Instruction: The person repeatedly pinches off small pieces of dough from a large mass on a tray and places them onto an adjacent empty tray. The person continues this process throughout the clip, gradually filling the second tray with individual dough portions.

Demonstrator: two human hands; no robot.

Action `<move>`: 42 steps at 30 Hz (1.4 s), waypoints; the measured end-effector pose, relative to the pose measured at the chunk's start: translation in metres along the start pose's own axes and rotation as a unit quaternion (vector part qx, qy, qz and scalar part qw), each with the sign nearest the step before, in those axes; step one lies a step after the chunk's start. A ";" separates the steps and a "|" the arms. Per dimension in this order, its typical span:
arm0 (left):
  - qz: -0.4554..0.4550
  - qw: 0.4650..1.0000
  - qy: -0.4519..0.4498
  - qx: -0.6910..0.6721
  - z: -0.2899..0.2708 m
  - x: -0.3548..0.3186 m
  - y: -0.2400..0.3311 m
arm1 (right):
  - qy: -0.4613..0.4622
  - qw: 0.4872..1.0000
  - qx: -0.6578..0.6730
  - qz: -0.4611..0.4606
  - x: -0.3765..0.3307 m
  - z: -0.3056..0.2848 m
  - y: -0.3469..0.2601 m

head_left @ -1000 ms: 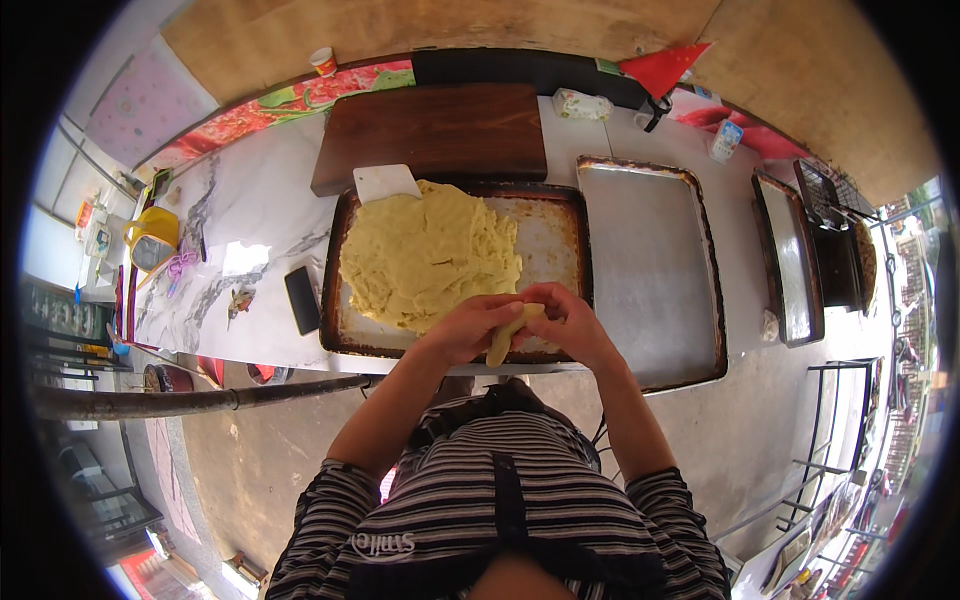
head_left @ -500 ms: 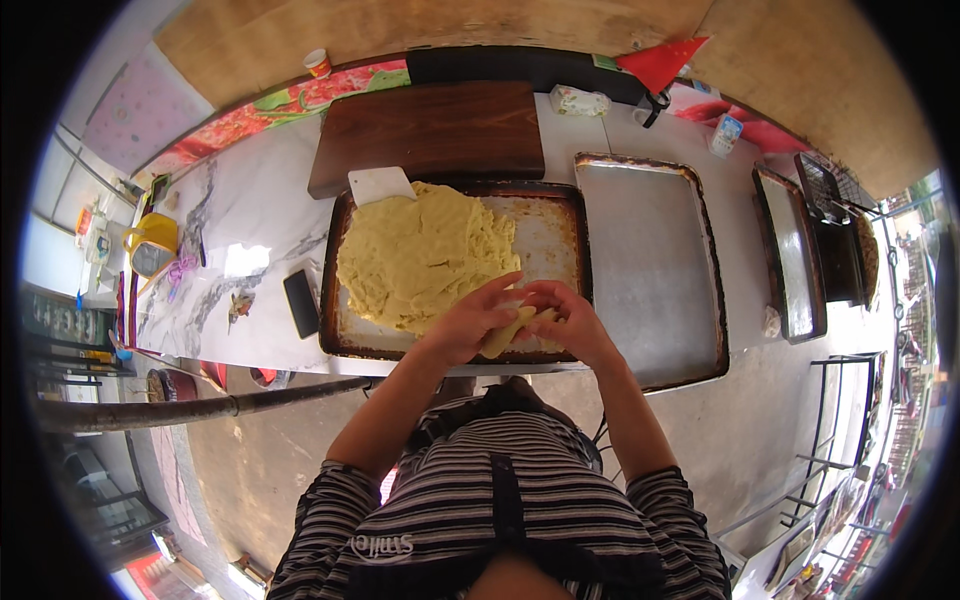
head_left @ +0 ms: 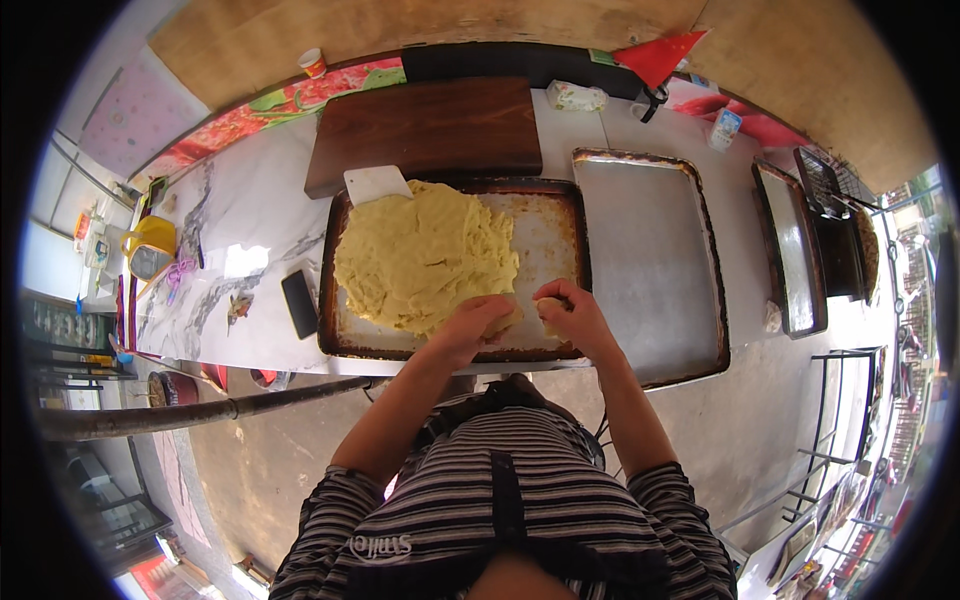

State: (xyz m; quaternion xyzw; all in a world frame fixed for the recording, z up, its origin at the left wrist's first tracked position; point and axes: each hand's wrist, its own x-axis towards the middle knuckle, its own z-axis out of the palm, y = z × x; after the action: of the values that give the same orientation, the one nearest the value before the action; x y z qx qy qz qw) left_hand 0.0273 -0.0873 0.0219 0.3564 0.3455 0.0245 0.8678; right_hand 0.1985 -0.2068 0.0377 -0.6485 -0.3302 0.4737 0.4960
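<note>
pale yellow dough (head_left: pixel 425 255) lies in a broad, rough mound over the left and middle of the dark-rimmed baking tray (head_left: pixel 552 235), with a white scraper (head_left: pixel 376 184) at its far left edge. above the tray's near side, the left hand (head_left: pixel 483 321) has its grip curled closed round a small lump (head_left: pixel 511 319); just apart from it, the right hand (head_left: pixel 574 318) pinches a pale piece (head_left: pixel 548 307) between thumb and bent fingers, its grip nearly closed. light, even pressure should serve best here, since such soft dough would likely smear or tear under a hard squeeze. keeping both pieces over the tray would catch any crumbs, and the scraper could lift dough that sticks to the metal.

as for writing, the striped shirt (head_left: pixel 505 505) carries short pale lettering (head_left: pixel 380 545), upside down as seen. the flowered packet (head_left: pixel 577 96) and blue-and-white carton (head_left: pixel 724 130) at the back of the tabletop (head_left: pixel 260 205) show print too small to read.
</note>
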 end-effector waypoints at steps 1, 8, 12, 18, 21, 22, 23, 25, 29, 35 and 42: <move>0.011 0.999 -0.006 -0.034 0.000 0.000 0.002 | 0.024 0.998 0.035 0.044 0.002 -0.001 0.001; 0.050 0.998 -0.024 -0.027 0.005 -0.002 0.009 | 0.004 0.998 0.044 -0.052 -0.004 0.014 -0.004; 0.032 0.999 -0.008 0.018 0.008 0.000 0.009 | -0.015 0.995 -0.062 -0.078 -0.003 0.014 -0.008; 0.087 0.994 -0.029 -0.058 0.011 0.001 0.010 | 0.034 0.996 0.080 0.016 0.002 -0.003 0.001; 0.088 0.994 0.000 -0.067 0.012 0.000 0.011 | 0.046 0.998 -0.001 -0.034 0.001 -0.002 0.004; 0.094 0.995 -0.005 -0.044 0.013 -0.001 0.012 | 0.055 0.997 -0.045 -0.025 0.000 0.000 0.004; 0.104 0.994 -0.006 -0.026 0.013 -0.001 0.012 | 0.037 0.995 -0.032 -0.082 0.000 0.002 0.004; 0.089 0.996 0.023 0.022 0.015 0.000 0.012 | 0.013 0.993 0.008 -0.116 0.000 0.008 0.004; 0.069 0.995 0.038 0.062 0.018 0.004 0.010 | 0.001 0.996 -0.006 -0.090 0.000 0.013 0.012; 0.088 0.993 -0.021 -0.071 0.018 0.004 0.004 | 0.099 0.991 0.081 0.024 0.005 -0.024 0.040; 0.329 0.794 0.291 0.419 -0.016 -0.003 0.052 | 0.317 0.861 -0.386 -0.089 -0.028 -0.128 0.070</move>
State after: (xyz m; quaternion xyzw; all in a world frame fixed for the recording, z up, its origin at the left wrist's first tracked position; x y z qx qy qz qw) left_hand 0.0255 -0.0399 0.0485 0.7535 0.4199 0.2642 0.4315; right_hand 0.3069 -0.2949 -0.0139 -0.8710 -0.3681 0.0304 0.3239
